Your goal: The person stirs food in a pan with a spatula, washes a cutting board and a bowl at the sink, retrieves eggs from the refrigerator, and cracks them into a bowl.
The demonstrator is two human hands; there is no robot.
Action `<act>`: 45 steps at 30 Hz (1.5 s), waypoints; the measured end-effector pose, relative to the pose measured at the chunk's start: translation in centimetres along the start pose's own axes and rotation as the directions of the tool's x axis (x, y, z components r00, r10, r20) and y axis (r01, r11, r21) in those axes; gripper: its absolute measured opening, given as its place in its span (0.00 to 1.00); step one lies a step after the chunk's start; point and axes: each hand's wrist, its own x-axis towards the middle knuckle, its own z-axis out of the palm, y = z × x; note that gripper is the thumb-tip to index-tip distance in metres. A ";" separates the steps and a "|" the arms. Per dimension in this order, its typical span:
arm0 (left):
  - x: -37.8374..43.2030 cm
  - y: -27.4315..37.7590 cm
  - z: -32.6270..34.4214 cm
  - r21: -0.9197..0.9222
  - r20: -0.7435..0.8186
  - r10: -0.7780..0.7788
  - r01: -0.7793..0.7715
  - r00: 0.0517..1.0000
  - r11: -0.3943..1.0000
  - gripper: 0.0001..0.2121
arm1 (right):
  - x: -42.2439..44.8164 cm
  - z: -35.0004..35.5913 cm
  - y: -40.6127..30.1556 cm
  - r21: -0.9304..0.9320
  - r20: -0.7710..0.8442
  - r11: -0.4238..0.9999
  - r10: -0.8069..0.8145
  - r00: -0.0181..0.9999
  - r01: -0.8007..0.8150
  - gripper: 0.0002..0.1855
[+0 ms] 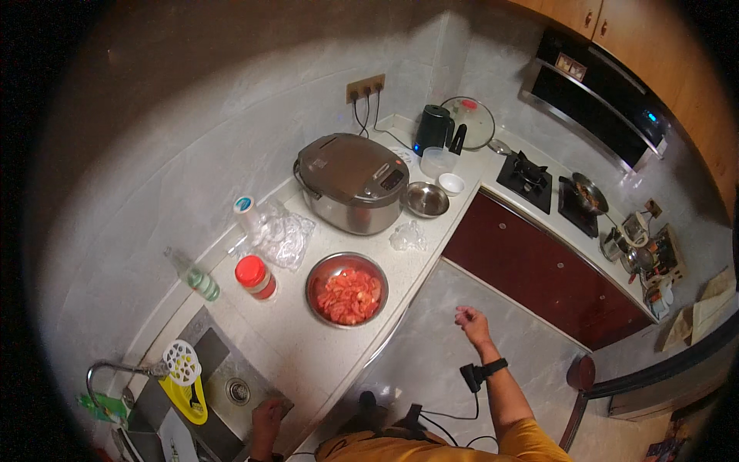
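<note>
My right hand is held over the floor in front of the counter, fingers loosely bent, with nothing visible in it. A black strap device with a cable sits on that wrist. At the near corner of the stainless steel sink, my left hand is low and in shadow; whether it touches the rim or holds anything is unclear. On the counter between the sink and the rice cooker, a steel bowl holds cut tomatoes. Beside it stands a red-lidded jar.
A glass bottle and clear plastic bags lie toward the wall. A small steel bowl, white bowl and black kettle stand past the cooker. Across the corner, a pan with food sits on the gas hob.
</note>
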 end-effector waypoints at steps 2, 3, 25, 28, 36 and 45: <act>3.0 4.7 1.4 0.055 0.007 0.019 -0.019 1.000 0.998 0.08 | 4.8 -1.1 -0.8 0.066 -0.054 0.994 0.096 0.994 -0.092 0.13; 4.4 6.6 1.6 0.086 0.005 0.029 -0.029 1.000 0.996 0.08 | 7.3 -1.5 -1.3 0.104 -0.075 0.986 0.141 0.987 -0.133 0.13; -2.2 25.0 21.5 0.081 -0.492 -0.477 0.583 0.729 0.808 0.11 | 54.0 -3.2 -2.8 0.153 0.353 0.884 0.369 0.860 -0.442 0.16; -2.9 25.3 22.1 0.079 -0.494 -0.483 0.591 0.723 0.803 0.11 | 56.8 -5.7 1.1 0.172 0.303 0.942 0.228 0.925 -0.289 0.08; -13.4 23.7 25.2 -0.140 -0.533 -0.587 0.620 0.610 0.772 0.12 | 52.2 -10.9 1.3 0.044 -0.091 0.993 -0.109 0.990 0.113 0.17; -29.7 19.8 23.8 -0.420 -0.527 -0.626 0.463 0.575 0.780 0.16 | 20.5 -0.7 -12.6 -0.002 0.588 0.995 -0.082 0.805 0.104 0.23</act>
